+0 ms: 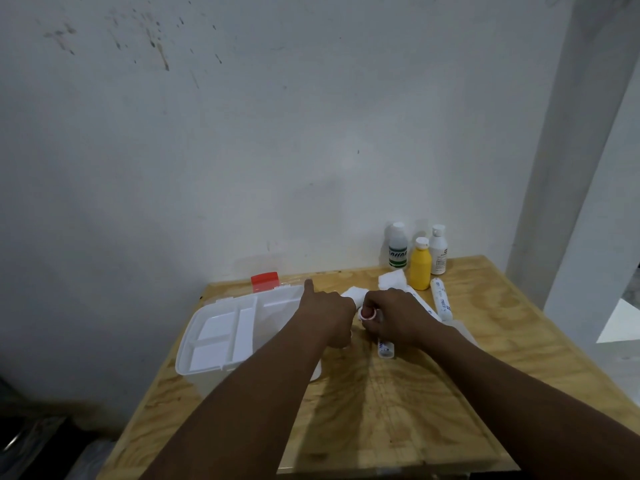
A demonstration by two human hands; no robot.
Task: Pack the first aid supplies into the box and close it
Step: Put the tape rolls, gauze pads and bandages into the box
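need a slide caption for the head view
Two hands, left hand and right hand, over plywood table beside open white plastic box.

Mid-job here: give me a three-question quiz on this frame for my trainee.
1. True or false: the yellow bottle is already inside the box.
2. How many bottles stand upright at the table's far edge by the wall?
   A. two B. three C. five
3. Which hand has a small red-and-white item in its grip?

Key
1. False; it stands on the table, to the right of the box.
2. B: a clear bottle, the yellow one, a white bottle.
3. The right hand; the left hand is beside it.
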